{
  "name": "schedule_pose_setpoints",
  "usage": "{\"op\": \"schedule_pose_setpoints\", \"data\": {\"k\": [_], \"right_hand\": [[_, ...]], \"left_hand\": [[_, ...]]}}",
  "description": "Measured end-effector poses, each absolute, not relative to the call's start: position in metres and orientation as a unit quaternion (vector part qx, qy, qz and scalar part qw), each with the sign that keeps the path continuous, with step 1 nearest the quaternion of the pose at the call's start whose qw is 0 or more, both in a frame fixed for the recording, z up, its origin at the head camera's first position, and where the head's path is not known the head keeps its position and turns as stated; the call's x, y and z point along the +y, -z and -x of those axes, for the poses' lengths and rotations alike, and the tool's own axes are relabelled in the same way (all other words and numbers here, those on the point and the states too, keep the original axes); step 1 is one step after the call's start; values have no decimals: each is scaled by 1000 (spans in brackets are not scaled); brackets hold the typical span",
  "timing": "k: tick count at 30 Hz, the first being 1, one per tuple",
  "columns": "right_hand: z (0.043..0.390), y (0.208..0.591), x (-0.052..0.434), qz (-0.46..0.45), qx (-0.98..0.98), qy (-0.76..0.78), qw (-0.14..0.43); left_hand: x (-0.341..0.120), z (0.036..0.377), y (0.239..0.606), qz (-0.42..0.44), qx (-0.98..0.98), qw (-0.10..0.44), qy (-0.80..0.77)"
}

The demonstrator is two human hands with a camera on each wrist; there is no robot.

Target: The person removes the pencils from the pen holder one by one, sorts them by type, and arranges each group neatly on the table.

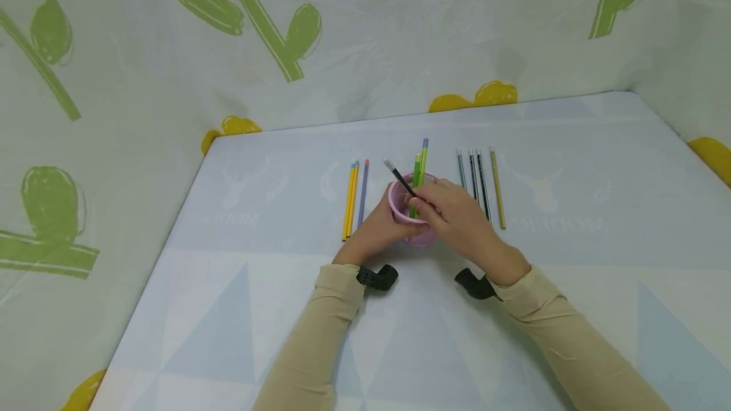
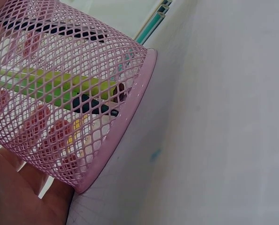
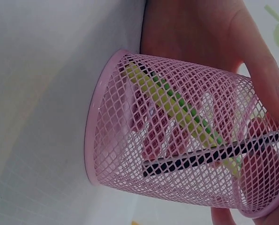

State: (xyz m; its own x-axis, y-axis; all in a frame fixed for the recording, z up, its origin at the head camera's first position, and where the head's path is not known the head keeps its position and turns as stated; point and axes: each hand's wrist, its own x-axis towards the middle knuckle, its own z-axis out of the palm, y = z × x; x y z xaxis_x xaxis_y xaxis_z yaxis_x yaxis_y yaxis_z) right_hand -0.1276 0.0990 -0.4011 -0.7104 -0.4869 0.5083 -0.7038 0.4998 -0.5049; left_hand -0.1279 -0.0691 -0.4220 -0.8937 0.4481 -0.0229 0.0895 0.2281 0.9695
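My left hand [image 1: 374, 228] grips the side of a pink mesh pencil cup [image 1: 419, 241], which stands on the table. Between thumb and fingers, my right hand [image 1: 459, 217] pinches a black pencil [image 1: 401, 179] over the cup's mouth. This pencil slants, its pale-tipped end pointing up and left. Through the mesh in the right wrist view, the black pencil's [image 3: 191, 161] lower end shows inside the cup, apart from the base rim [image 3: 91, 124]. A green pencil [image 1: 416, 167] and a yellow-green pencil [image 1: 424, 156] lean inside it, their lower ends near the bottom.
Left of the cup lie two yellow pencils [image 1: 349, 202] and a purple pencil [image 1: 363, 192]. To its right lie a teal pencil [image 1: 461, 170], two black pencils [image 1: 483, 182] and a gold pencil [image 1: 497, 189]. A leaf-patterned curtain [image 1: 400, 37] borders the table's far edge.
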Motion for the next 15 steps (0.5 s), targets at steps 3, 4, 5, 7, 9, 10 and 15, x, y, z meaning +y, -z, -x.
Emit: {"op": "schedule_pose_setpoints", "data": {"k": [3,4,5,7,9,10,15], "right_hand": [[128,402,100,-349,-853,-358,152],[128,402,100,-349,-853,-358,151],[128,402,100,-349,-853,-357,150],[128,402,100,-349,-855,-353,150],[128,401,101,-349,-856,-351,150],[127,401,101,-349,-856,-350,151],[127,400,101,-350,-855,-353,151]], "left_hand": [[-68,128,421,-178,772,147,-593],[-68,128,421,-179,772,147,-592],[-68,128,421,-179,773,146,-590],[-68,127,420,-182,775,144,-589],[-68,127,421,-182,778,141,-585],[-68,127,421,-182,778,140,-584],[-68,128,422,-176,776,140,-589]]}}
